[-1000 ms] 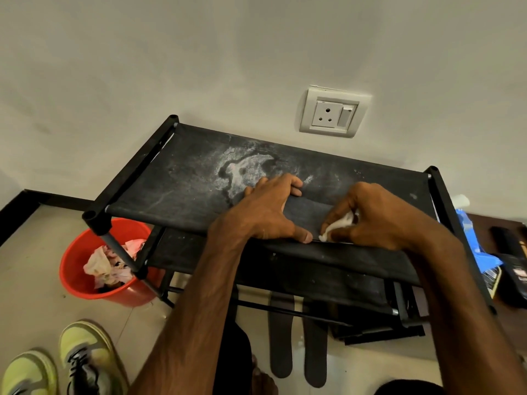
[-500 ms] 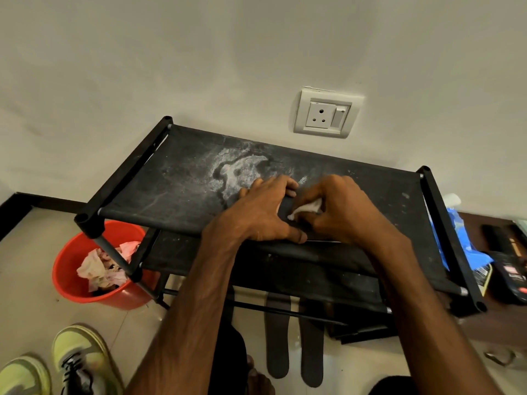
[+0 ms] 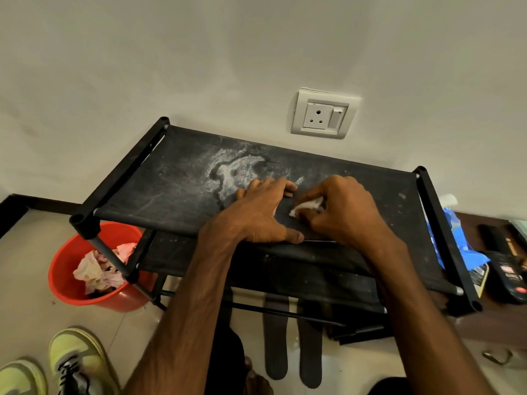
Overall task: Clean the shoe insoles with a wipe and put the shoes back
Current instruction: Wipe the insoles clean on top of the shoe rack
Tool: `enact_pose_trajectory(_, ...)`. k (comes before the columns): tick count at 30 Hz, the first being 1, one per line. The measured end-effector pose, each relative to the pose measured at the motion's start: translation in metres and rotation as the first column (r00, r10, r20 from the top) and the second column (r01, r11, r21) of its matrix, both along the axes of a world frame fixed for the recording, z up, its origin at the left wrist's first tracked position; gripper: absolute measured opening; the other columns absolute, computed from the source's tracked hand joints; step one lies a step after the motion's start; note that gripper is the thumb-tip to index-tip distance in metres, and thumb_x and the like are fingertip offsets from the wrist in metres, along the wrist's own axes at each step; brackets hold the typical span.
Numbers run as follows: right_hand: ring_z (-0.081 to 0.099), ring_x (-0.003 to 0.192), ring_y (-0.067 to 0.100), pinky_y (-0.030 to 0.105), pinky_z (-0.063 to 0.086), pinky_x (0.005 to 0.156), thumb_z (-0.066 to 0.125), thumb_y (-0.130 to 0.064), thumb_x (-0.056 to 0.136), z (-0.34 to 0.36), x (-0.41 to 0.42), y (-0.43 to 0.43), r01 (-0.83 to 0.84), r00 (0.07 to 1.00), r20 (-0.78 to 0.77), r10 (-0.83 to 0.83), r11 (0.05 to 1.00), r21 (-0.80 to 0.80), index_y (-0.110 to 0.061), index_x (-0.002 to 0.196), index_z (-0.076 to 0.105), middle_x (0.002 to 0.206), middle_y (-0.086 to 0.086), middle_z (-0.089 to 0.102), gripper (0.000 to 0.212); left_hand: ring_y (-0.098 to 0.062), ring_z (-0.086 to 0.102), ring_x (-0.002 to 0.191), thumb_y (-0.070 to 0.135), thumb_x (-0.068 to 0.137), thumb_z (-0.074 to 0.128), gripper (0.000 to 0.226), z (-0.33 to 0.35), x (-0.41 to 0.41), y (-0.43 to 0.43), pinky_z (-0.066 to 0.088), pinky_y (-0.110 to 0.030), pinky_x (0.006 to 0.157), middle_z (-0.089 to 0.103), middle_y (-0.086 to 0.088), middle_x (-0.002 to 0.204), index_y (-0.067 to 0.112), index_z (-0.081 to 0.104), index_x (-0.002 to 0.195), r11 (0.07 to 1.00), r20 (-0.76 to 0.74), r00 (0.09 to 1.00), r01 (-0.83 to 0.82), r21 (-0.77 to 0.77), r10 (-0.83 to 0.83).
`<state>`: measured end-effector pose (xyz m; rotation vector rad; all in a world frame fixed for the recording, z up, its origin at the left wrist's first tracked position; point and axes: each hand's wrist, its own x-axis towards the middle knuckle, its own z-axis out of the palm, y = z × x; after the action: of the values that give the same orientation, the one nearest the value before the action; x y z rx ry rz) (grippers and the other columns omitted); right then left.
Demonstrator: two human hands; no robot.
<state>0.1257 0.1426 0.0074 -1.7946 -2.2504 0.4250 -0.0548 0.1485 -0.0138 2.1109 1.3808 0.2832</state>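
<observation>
A dark insole [image 3: 285,216] lies on the top shelf of the black shoe rack [image 3: 176,183], mostly hidden under my hands. My left hand [image 3: 261,215] presses flat on it, thumb along its near edge. My right hand [image 3: 342,209] pinches a crumpled white wipe [image 3: 306,208] and holds it against the insole. Two more dark insoles [image 3: 275,337] lie side by side on the floor below the rack. A pair of yellow-green shoes [image 3: 77,363] stands on the floor at the bottom left.
A red bucket [image 3: 61,280] with crumpled used wipes sits on the floor left of the rack. A blue wipe pack [image 3: 453,238] and dark items rest on a brown surface to the right. A wall socket [image 3: 323,115] is above the rack.
My right hand slid the wipe leftward along the insole from its right end toward my left hand. My left hand stayed pressing the insole.
</observation>
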Motion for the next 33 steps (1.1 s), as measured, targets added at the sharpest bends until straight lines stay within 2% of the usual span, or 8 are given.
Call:
enact_pose_trajectory(4, 0.071, 0.085, 0.010, 0.041, 0.061, 0.078, 0.080, -0.034, 0.085, -0.007, 0.005, 0.003, 0.090, 0.987, -0.140, -0.075, 0.990, 0.106, -0.038, 0.102, 0.081, 0.094, -0.010, 0.079, 0.018, -0.014, 0.031, 0.131, 0.056, 0.073, 0.081, 0.086, -0.003, 0.000, 0.000, 0.024, -0.038, 0.108, 0.041, 0.012, 0.142, 0.040, 0.034, 0.144, 1.000, 0.008, 1.000, -0.005, 0.008, 0.005)
enact_pose_trajectory(8, 0.071, 0.074, 0.001, 0.031, 0.062, 0.072, 0.082, -0.029, 0.084, -0.003, 0.032, 0.004, 0.269, 0.907, -0.378, -0.189, 0.947, 0.173, -0.029, 0.093, 0.083, 0.083, -0.011, 0.078, 0.009, -0.012, 0.031, 0.129, 0.060, 0.072, 0.079, 0.083, -0.007, 0.001, 0.000, 0.021, -0.034, 0.103, 0.041, 0.015, 0.139, 0.043, 0.037, 0.141, 0.999, 0.018, 1.000, -0.004, 0.037, 0.004)
enact_pose_trajectory(12, 0.070, 0.074, -0.002, 0.009, 0.053, 0.064, 0.083, -0.020, 0.083, -0.005, 0.046, 0.005, 0.273, 0.902, -0.384, -0.199, 0.950, 0.150, -0.023, 0.096, 0.083, 0.086, -0.008, 0.078, 0.013, -0.014, 0.030, 0.130, 0.070, 0.071, 0.074, 0.085, -0.011, 0.005, 0.000, 0.018, -0.035, 0.101, 0.039, 0.012, 0.142, 0.045, 0.037, 0.143, 0.995, -0.008, 0.999, -0.031, 0.096, 0.032)
enact_pose_trajectory(15, 0.068, 0.076, -0.004, 0.008, 0.049, 0.059, 0.082, -0.019, 0.083, -0.004, 0.046, 0.005, 0.248, 0.906, -0.383, -0.180, 0.959, 0.137, -0.024, 0.092, 0.083, 0.082, -0.010, 0.076, 0.010, -0.015, 0.029, 0.129, 0.073, 0.071, 0.071, 0.084, -0.014, 0.010, 0.000, 0.017, -0.036, 0.100, 0.038, 0.010, 0.143, 0.046, 0.038, 0.144, 0.987, -0.038, 0.999, -0.022, 0.162, 0.029)
enact_pose_trajectory(20, 0.069, 0.069, 0.001, 0.014, 0.053, 0.058, 0.084, -0.024, 0.082, -0.001, 0.035, 0.004, 0.133, 0.952, -0.283, -0.118, 0.991, 0.032, -0.028, 0.087, 0.083, 0.076, -0.008, 0.076, 0.006, -0.014, 0.029, 0.126, 0.074, 0.070, 0.072, 0.079, -0.017, 0.014, 0.001, 0.016, -0.037, 0.100, 0.041, 0.010, 0.139, 0.048, 0.045, 0.139, 0.985, -0.043, 0.999, -0.007, 0.172, 0.015)
enact_pose_trajectory(25, 0.071, 0.076, 0.012, 0.037, 0.062, 0.074, 0.084, -0.030, 0.082, 0.005, 0.026, 0.004, 0.082, 0.986, -0.136, -0.098, 0.989, -0.120, -0.028, 0.090, 0.084, 0.082, -0.002, 0.077, 0.008, -0.014, 0.030, 0.124, 0.073, 0.067, 0.075, 0.078, -0.018, 0.014, 0.001, 0.018, -0.036, 0.101, 0.043, 0.012, 0.137, 0.047, 0.050, 0.136, 0.987, -0.020, 1.000, -0.018, 0.162, 0.022)
enact_pose_trajectory(31, 0.072, 0.085, 0.009, 0.039, 0.062, 0.081, 0.084, -0.035, 0.077, 0.024, 0.034, -0.007, -0.045, 0.998, 0.032, 0.058, 0.948, -0.314, -0.035, 0.087, 0.083, 0.088, -0.011, 0.078, 0.010, -0.013, 0.032, 0.121, 0.069, 0.066, 0.079, 0.076, -0.017, 0.014, 0.001, 0.019, -0.036, 0.099, 0.045, 0.012, 0.132, 0.046, 0.052, 0.133, 0.987, 0.019, 0.999, -0.030, 0.156, 0.028)
enact_pose_trajectory(33, 0.072, 0.086, 0.010, 0.040, 0.062, 0.081, 0.083, -0.036, 0.077, 0.023, 0.033, -0.008, -0.052, 0.995, 0.061, 0.075, 0.948, -0.314, -0.035, 0.089, 0.082, 0.090, -0.012, 0.077, 0.012, -0.013, 0.031, 0.122, 0.069, 0.066, 0.079, 0.076, -0.017, 0.014, 0.001, 0.019, -0.036, 0.101, 0.044, 0.011, 0.133, 0.046, 0.051, 0.133, 0.988, 0.016, 1.000, -0.028, 0.154, 0.026)
